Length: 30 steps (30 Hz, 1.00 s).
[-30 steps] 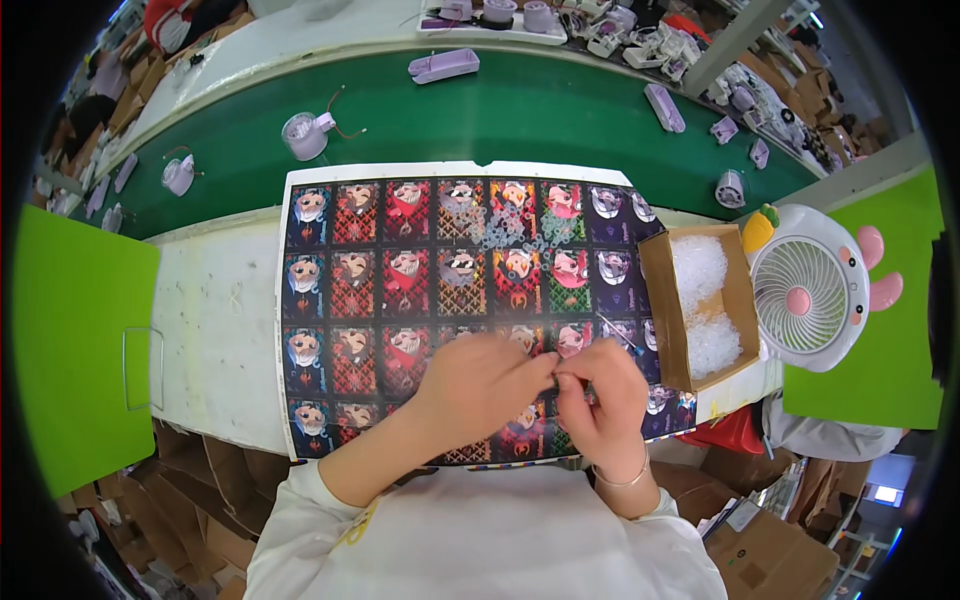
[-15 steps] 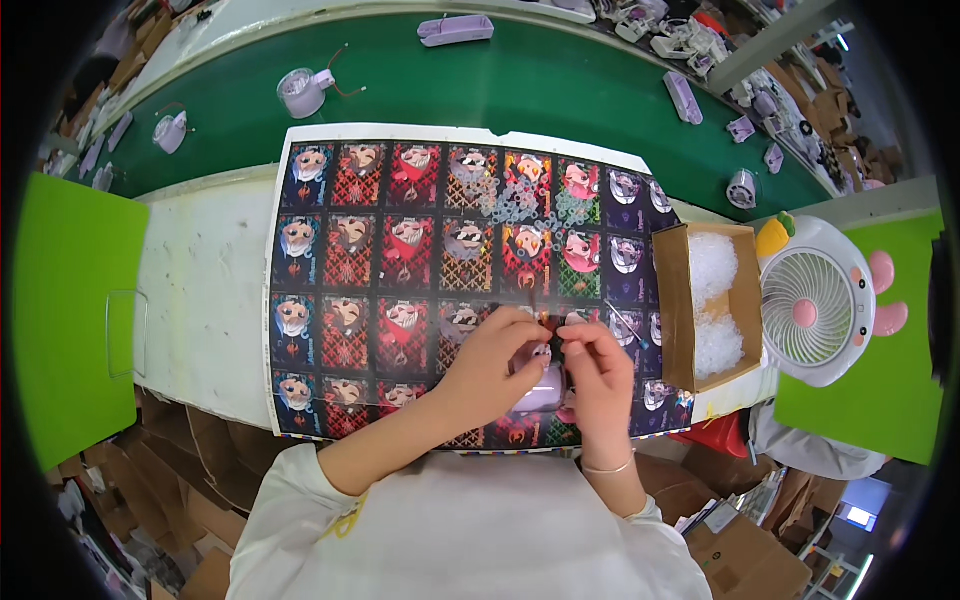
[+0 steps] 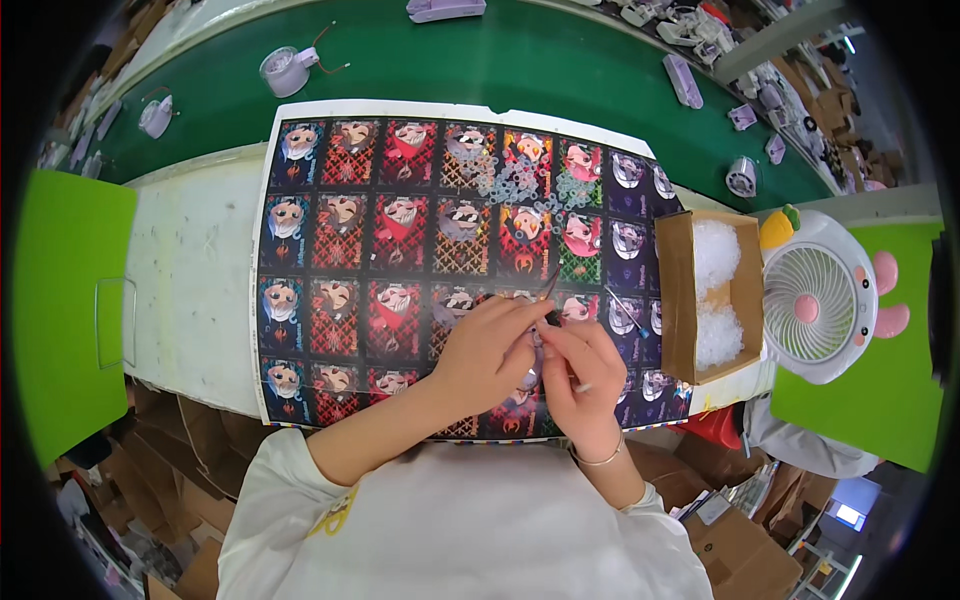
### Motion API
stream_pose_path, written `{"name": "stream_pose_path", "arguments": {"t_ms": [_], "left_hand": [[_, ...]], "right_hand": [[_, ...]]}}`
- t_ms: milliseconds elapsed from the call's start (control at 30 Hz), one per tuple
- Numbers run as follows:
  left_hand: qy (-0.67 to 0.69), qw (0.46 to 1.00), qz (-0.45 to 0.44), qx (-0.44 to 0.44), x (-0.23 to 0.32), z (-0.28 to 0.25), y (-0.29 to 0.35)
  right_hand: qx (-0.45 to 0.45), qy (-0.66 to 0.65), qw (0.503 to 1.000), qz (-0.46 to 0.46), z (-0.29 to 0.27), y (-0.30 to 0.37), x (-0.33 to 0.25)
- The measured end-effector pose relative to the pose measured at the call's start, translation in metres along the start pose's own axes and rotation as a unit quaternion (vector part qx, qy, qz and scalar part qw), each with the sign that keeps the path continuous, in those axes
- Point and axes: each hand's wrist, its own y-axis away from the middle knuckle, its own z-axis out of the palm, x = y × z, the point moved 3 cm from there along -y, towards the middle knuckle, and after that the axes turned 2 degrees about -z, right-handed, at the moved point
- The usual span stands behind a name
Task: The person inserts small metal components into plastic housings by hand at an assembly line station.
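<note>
Spread over the white bench, a printed sheet serves as work mat. Above its near edge, left hand pinches a small lilac part steady while right hand grips a thin tool.

Under both hands lies a printed sheet of cartoon-figure labels in rows: dark blue, red, orange, green, purple. Just right of the grip stands an open brown cardboard box (white filling inside).
</note>
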Motion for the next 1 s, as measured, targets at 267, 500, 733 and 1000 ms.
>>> {"name": "stream_pose_path", "arguments": {"t_ms": [267, 500, 733, 1000], "left_hand": [[0.033, 0.998, 0.051, -0.031, 0.0, 0.0, -0.002], [0.036, 0.998, 0.044, -0.039, 0.006, -0.001, -0.004], [0.03, 0.999, 0.039, 0.007, 0.004, 0.002, -0.002], [0.008, 1.0, 0.0, 0.028, 0.002, 0.005, -0.003]], "right_hand": [[-0.047, 0.059, 0.996, -0.053, -0.013, -0.007, 0.003], [-0.076, 0.337, 0.934, 0.092, -0.051, -0.006, 0.074], [-0.087, 0.003, 0.988, 0.125, -0.021, 0.009, -0.005], [-0.009, 0.104, 0.989, 0.102, 0.004, 0.013, -0.014]]}}
